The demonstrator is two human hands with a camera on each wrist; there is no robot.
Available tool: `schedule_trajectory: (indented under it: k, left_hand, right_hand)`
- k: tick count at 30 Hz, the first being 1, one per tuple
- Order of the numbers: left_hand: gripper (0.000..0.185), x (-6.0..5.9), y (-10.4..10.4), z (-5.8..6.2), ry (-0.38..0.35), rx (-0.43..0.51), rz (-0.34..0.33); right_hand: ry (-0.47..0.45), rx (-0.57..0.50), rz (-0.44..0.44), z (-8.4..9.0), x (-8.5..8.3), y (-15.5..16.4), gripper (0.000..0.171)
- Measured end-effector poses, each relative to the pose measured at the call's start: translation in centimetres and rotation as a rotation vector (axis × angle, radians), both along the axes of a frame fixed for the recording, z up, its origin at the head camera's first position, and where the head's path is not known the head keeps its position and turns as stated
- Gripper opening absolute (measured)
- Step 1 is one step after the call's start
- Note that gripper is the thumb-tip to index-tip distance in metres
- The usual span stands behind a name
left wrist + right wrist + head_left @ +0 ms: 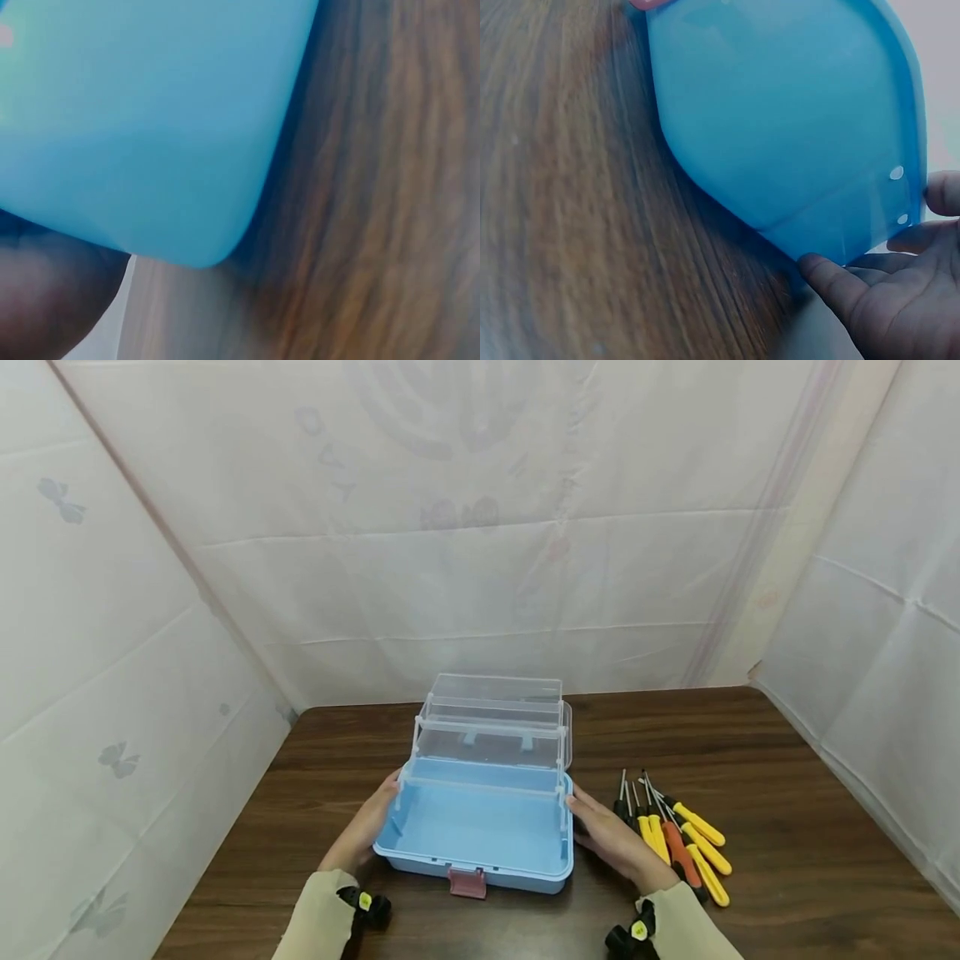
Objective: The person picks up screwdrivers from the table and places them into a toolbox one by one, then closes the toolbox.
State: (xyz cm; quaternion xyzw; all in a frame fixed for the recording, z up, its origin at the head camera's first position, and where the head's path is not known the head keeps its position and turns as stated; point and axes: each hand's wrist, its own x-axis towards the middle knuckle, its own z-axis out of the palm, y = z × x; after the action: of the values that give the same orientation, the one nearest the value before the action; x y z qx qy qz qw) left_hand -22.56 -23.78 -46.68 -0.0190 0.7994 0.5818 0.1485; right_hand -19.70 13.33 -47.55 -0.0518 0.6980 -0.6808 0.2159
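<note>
A light blue plastic toolbox point(480, 827) stands on the table with its lid raised, a pink latch point(467, 883) at its front. Its clear fold-out trays point(491, 714) are swung up toward the back. My left hand point(375, 818) holds the box by its left side, fingers mostly hidden behind it. At the opposite side my right hand point(611, 839) grips the box, thumb on the edge. In the right wrist view, that thumb point(829, 281) presses the box wall while the other fingers reach round the far side.
Right of the box lies a loose pile of screwdrivers point(701, 860), mostly yellow-handled, one orange and black, close beside my right forearm. The dark wood table point(810, 827) meets white fabric walls point(480, 568) at the back and sides.
</note>
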Motion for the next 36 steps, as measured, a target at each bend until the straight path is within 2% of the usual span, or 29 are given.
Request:
schedule_trajectory:
  k: [4,15,28,36]
  left_hand:
    - [0.055,0.4,0.6,0.0,0.008,-0.021,0.022]
    - [0.057,2.0,2.4,0.1,0.026,0.006,0.067]
    - [0.058,2.8,4.3,-0.4,0.063,0.048,0.085]
    - [0.055,3.1,5.0,-0.4,0.075,0.098,0.072]
  right_hand:
    - [0.006,0.007,-0.011,-0.1,-0.2,0.3,0.064]
    - [-0.017,0.028,-0.055,-0.4,-0.5,0.9,0.066]
    - [-0.014,0.058,-0.071,-0.1,-0.7,2.4,0.064]
    - [-0.019,0.076,-0.083,0.3,-0.8,2.8,0.06]
